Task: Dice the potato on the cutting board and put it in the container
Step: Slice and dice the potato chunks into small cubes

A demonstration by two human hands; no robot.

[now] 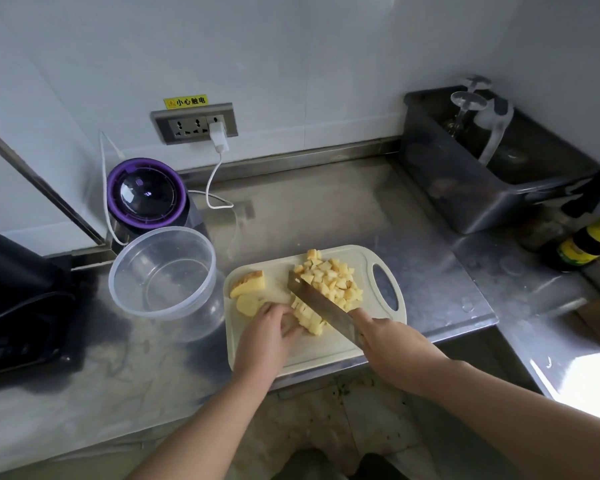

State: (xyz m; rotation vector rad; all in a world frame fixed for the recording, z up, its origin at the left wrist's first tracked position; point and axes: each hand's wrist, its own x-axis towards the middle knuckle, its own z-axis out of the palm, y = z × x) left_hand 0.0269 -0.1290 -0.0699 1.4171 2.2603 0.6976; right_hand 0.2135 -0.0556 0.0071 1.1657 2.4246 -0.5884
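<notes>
Plainly, the steel cleaver (321, 304) stands just beside the left hand (269, 327), so a slip on the pale-yellow potato strips (310, 322) could nick its curled fingers (291, 327). Its grip pins those strips to the cream plastic cutting board (326, 355); the right hand (392, 344) clenches the cleaver's handle. The clear round plastic container (163, 271) holds no dice.

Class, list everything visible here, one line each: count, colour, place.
cutting board: one, cream, on steel counter.
diced potato: one pile, yellow, board's far side.
uncut potato pieces: two, yellow, board's left end.
knife: one, steel, across board.
container: one, clear, left of board.
appliance: one, purple-rimmed, behind container.
charger: one, white, in wall socket.
tub: one, grey, back right.
bottles: several, dark, far right.
left hand: one, steadies potato strips.
right hand: one, grips knife.
</notes>
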